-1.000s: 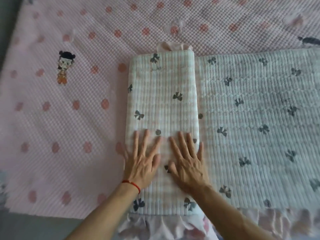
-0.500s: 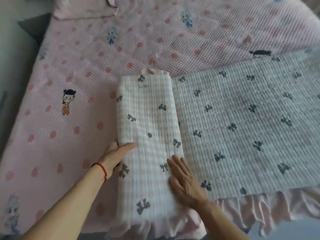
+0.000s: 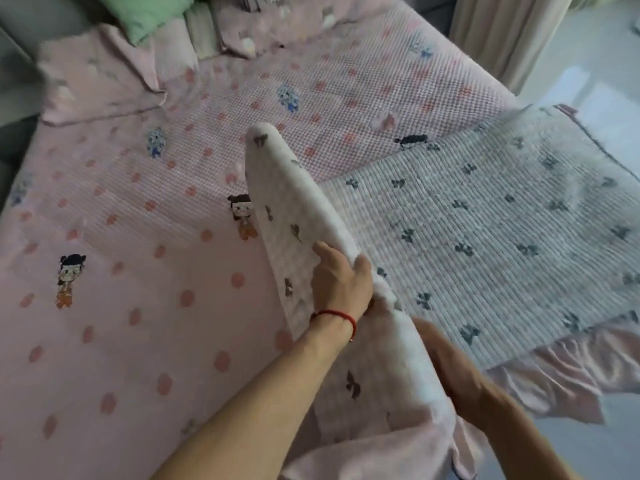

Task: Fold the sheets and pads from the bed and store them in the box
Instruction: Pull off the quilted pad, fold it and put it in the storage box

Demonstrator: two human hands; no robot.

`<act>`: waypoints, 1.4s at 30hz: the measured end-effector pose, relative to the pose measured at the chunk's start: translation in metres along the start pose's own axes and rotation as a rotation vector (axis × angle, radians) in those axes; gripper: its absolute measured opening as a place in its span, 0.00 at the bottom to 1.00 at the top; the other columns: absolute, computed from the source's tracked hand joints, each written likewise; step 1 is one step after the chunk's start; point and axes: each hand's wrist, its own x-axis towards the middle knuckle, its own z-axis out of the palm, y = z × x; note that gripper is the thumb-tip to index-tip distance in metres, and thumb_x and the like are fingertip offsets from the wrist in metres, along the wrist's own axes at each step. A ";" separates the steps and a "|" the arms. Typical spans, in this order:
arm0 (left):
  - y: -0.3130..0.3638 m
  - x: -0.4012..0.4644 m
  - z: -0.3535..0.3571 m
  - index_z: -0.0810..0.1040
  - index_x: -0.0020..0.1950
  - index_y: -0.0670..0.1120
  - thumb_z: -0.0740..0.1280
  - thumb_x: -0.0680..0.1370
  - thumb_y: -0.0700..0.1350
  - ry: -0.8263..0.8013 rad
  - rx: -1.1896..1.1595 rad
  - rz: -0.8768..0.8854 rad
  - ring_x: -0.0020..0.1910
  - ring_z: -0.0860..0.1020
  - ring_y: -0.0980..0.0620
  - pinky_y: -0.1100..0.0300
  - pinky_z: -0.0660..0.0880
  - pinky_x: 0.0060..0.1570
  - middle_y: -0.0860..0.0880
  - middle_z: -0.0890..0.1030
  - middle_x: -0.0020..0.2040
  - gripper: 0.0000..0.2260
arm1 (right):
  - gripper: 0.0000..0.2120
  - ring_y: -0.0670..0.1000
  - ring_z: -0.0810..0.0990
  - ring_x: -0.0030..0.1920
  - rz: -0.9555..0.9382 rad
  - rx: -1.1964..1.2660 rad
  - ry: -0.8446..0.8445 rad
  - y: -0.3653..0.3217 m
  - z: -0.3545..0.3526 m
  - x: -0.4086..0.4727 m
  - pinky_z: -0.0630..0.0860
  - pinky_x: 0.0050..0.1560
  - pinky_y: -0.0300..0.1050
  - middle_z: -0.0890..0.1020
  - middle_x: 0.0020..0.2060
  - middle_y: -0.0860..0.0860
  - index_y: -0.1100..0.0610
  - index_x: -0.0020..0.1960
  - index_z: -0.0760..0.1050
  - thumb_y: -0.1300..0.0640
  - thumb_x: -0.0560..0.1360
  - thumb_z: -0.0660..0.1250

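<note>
the left hand grips the folded part of the pad near the middle of the frame, thumb on the near face and fingers curled over the top edge, so the thick fold stands on edge instead of lying flat. the right hand is at lower right, tucked against the far side of the same fold; it seems to prop or hold the pad from behind, but its fingers are hidden by the cloth, so whether they clutch it or lie flat i cannot tell.

the fold rises as a narrow blade from lower centre up to the centre of the frame — held upright, i judge, so it can be tipped over to the right onto the flat part, which lies spread across the right half of the frame. gripping near the low end gives both hands control of the heavy layers, though the far tip is free and could sag.

under it all is the pink sheet with dots and cartoon figures, covering the bed across the left and top — not yet folded. a green pillow sits at upper left. no box is in view, so storing looks some way off.
</note>
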 end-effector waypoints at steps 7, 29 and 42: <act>-0.045 -0.003 0.088 0.63 0.78 0.53 0.59 0.82 0.50 -0.363 0.478 0.258 0.74 0.66 0.45 0.48 0.64 0.73 0.46 0.67 0.76 0.23 | 0.42 0.49 0.87 0.42 0.074 -0.251 0.251 0.000 -0.075 -0.032 0.83 0.48 0.45 0.88 0.42 0.54 0.57 0.56 0.84 0.28 0.54 0.80; -0.085 0.189 0.066 0.43 0.77 0.74 0.43 0.78 0.70 -0.024 0.705 0.288 0.77 0.28 0.37 0.17 0.41 0.65 0.52 0.33 0.82 0.26 | 0.40 0.60 0.35 0.82 -0.117 -1.436 0.351 -0.011 -0.056 0.139 0.44 0.81 0.64 0.32 0.81 0.54 0.45 0.82 0.31 0.33 0.82 0.51; -0.089 0.286 0.103 0.35 0.79 0.66 0.43 0.81 0.67 0.178 0.876 0.292 0.78 0.36 0.28 0.19 0.45 0.64 0.46 0.37 0.83 0.29 | 0.37 0.58 0.29 0.80 -0.257 -1.526 0.420 -0.056 -0.070 0.343 0.36 0.81 0.60 0.29 0.80 0.55 0.43 0.80 0.27 0.32 0.82 0.44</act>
